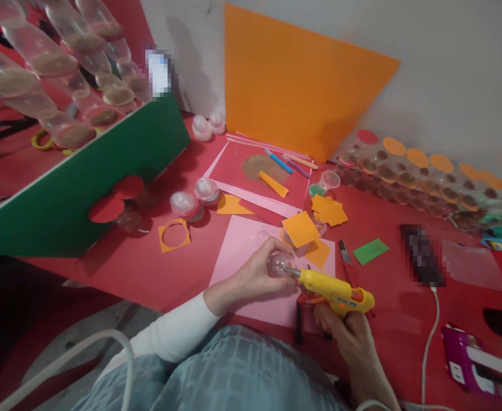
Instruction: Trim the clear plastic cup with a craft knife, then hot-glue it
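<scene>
My left hand (262, 268) is closed around a small clear plastic cup (280, 264). In my right hand (349, 331) is a yellow hot glue gun (334, 290), gripped by its handle. The metal nozzle meets or nearly meets the cup's rim; contact is hard to tell. Both hands are over a pink sheet (238, 257). Just beyond the cup lie orange paper squares (301, 229), with more clear plastic partly hidden beneath them. A cutter knife (344, 251) rests to their right.
A green board (148, 137) stands at left, with plastic bottles behind it. An orange sheet (294, 80) leans on the wall. Lidded cups (185, 205), a red sheet with sand and markers (279, 161), a green paper piece (371, 251), and a cabled phone (422, 254) lie around.
</scene>
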`<action>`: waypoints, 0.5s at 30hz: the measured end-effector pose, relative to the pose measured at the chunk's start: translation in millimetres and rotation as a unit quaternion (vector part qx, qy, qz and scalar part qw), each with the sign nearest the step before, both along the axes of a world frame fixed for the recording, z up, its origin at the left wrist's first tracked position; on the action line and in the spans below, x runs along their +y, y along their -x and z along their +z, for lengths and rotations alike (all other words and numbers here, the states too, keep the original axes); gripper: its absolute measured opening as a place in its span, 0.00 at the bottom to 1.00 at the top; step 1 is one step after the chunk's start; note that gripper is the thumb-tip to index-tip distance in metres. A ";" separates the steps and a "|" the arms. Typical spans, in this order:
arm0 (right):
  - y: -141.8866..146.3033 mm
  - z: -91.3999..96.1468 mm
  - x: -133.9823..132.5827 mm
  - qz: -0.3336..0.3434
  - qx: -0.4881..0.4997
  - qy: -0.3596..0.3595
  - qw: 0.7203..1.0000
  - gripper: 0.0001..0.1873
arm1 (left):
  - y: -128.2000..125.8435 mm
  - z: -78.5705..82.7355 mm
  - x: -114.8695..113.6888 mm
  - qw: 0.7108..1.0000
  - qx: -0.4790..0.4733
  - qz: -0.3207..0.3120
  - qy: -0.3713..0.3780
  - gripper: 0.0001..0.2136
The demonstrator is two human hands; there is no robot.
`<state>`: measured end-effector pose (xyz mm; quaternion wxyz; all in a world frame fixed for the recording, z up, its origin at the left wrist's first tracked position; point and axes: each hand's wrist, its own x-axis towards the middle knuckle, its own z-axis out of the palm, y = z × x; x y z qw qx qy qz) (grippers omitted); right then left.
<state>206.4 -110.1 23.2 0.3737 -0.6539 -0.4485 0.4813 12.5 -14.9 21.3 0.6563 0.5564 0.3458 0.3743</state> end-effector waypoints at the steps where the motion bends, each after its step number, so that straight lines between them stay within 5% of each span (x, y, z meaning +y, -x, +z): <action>1: 0.2 0.1 -0.3 -0.006 0.003 0.002 1.000 0.23 | 0.3 -0.1 0.6 1.000 0.007 0.008 -0.012 0.19; 15: -8.2 -16.0 -5.1 0.007 -0.009 0.025 1.000 0.25 | -3.3 -2.0 -1.0 1.000 -0.026 0.001 -0.001 0.19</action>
